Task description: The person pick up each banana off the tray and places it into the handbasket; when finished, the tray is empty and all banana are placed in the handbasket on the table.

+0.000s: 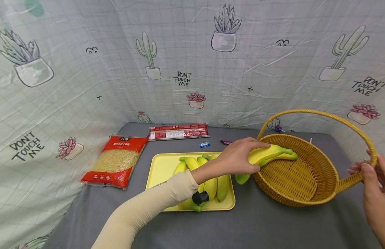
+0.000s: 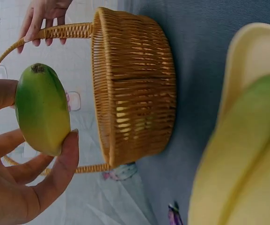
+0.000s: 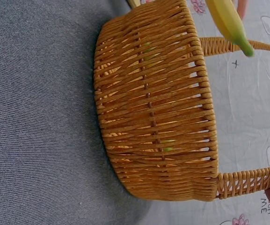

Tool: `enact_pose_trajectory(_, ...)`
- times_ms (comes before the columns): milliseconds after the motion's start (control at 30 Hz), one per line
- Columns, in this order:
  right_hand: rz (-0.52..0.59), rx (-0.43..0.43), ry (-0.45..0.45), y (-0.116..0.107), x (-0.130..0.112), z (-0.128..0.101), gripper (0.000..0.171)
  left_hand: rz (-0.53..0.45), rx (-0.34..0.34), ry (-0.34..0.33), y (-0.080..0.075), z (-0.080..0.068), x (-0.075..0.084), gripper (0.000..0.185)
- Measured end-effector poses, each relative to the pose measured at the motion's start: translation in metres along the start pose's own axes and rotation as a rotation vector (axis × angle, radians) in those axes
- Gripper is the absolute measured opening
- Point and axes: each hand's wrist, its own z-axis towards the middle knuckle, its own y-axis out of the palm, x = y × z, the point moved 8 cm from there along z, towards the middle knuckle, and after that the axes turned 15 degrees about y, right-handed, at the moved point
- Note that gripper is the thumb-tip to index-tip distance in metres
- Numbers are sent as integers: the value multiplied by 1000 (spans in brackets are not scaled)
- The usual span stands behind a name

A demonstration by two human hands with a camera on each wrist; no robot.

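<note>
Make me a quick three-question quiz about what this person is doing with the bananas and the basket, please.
1. True or false: the left hand grips a banana over the wicker basket.
2. What does the right hand hold?
A. the pasta bag
B. the basket handle
C. the yellow tray
3. Fill in: the other bananas lie on the yellow ____.

Key: 1 true; 2 B; 3 tray.
</note>
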Motion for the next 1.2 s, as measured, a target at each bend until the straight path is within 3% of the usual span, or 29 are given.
enact_pose_trajectory(367, 25, 0, -34, -2, -2, -2, 42, 45, -98, 14, 22, 48, 9, 68)
enact_pose_trajectory(700, 27, -11, -26, -2, -2, 1, 43, 57, -194, 18, 35, 90, 5, 66)
enact_pose_trajectory(1200, 46, -15, -48, -3, -4, 2, 43, 98, -298, 26, 70, 105, -7, 61)
